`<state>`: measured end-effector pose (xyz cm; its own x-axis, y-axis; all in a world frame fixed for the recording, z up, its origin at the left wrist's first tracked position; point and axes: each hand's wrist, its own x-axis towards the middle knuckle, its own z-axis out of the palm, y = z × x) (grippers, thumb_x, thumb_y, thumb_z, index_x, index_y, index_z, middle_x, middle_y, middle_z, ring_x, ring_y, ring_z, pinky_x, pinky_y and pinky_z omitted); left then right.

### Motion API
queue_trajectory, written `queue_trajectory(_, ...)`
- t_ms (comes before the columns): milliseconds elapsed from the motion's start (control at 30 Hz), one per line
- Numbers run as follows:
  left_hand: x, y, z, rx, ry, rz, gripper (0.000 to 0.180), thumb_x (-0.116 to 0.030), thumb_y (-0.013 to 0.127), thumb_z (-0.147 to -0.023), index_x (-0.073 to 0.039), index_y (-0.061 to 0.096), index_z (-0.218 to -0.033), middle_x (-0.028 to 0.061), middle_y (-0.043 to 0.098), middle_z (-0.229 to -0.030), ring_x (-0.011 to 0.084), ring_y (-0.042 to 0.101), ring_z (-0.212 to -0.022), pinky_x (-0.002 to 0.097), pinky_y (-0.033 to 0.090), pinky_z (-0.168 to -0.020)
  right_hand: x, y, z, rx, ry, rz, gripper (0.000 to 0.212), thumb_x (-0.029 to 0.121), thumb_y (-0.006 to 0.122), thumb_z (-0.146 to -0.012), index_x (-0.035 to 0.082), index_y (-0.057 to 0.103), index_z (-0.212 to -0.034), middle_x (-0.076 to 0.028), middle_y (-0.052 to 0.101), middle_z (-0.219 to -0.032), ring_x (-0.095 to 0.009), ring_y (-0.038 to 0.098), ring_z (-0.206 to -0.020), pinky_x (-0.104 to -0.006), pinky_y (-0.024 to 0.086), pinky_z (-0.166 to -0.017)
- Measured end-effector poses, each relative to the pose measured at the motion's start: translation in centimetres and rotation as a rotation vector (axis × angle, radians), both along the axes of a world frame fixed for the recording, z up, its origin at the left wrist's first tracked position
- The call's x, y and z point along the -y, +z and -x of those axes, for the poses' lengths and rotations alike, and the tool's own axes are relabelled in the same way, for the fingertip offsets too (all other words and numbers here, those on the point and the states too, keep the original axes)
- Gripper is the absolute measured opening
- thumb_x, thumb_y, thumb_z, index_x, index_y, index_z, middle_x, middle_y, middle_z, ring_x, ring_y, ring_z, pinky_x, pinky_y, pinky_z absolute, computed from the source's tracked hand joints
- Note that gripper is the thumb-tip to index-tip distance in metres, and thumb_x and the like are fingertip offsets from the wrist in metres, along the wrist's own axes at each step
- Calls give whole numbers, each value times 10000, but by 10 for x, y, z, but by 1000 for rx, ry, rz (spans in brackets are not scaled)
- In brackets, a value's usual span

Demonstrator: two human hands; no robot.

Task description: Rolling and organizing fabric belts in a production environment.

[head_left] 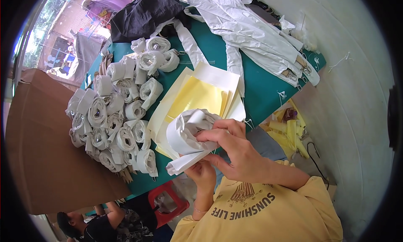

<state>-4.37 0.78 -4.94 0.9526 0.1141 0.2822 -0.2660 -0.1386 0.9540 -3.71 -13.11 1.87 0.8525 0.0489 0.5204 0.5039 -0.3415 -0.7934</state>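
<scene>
A rolled belt wrapped in white paper (179, 135) is between my two hands, above the front edge of the table. My right hand (237, 149) has its fingers curled into the middle of the coil, with the thumb under the rim. From below, my left hand (200, 173) grips the lower side, its fingers partly hidden behind the wrapped strip. A flat tail of the roll sticks out toward the lower left. Just behind the roll lies a stack of yellow and cream paper sheets (201, 95).
Many similar white rolls (126, 139) are piled on the green table (205, 42) at left, beside a brown cardboard box (54, 149). Long white-wrapped belts (256, 30) with metal buckles lie at the far right, near a black bag (145, 17). A red stool (168, 204) stands below; another person (105, 225) sits nearby.
</scene>
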Motion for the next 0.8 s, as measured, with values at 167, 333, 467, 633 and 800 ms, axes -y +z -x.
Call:
queue_trajectory(167, 9, 13, -5, 38, 5, 93, 433, 54, 544, -825, 52, 390, -1230, 127, 522, -1163, 188, 539, -1034, 290, 437, -887, 1, -5, 0, -70, 9, -54, 500, -7, 696, -667, 88, 526, -1128, -51, 540, -1069, -249, 446, -1083, -364, 305, -917)
queue_trajectory(333, 7, 2, -11, 1, -30, 182, 489, 10, 598, -840, 29, 373, -1273, 108, 503, -1190, 158, 532, -1010, 274, 445, -860, 17, 4, -15, -124, 115, 148, 580, 16, 673, -693, 86, 431, -1215, -68, 518, -1066, -247, 446, -1078, -378, 272, -901)
queue_trajectory(467, 10, 8, -20, -108, -246, 138, 423, -49, 660, -816, -7, 474, -1194, 82, 535, -1107, 166, 508, -951, 314, 430, -787, 42, -2, -45, -317, 368, 12, 540, 48, 635, -788, 65, 347, -1245, -108, 614, -1110, -227, 524, -1073, -369, 222, -947)
queue_trajectory(633, 0, 52, -27, -207, -421, -485, 143, -96, 698, -774, -4, 591, -753, 86, 505, -861, 197, 483, -753, 294, 398, -677, 78, 9, -77, -741, 570, -65, 535, 66, 648, -807, 21, 335, -1239, -160, 647, -1049, -163, 578, -922, -308, 455, -816)
queue_trajectory(800, -31, 99, -40, 48, -160, -500, 362, 14, 565, -707, -6, 523, -1066, 94, 508, -944, 216, 507, -876, 329, 405, -773, 87, 21, -115, -920, 836, 44, 568, 133, 670, -812, 7, 331, -1251, -159, 642, -1021, -157, 581, -905, -297, 470, -790)
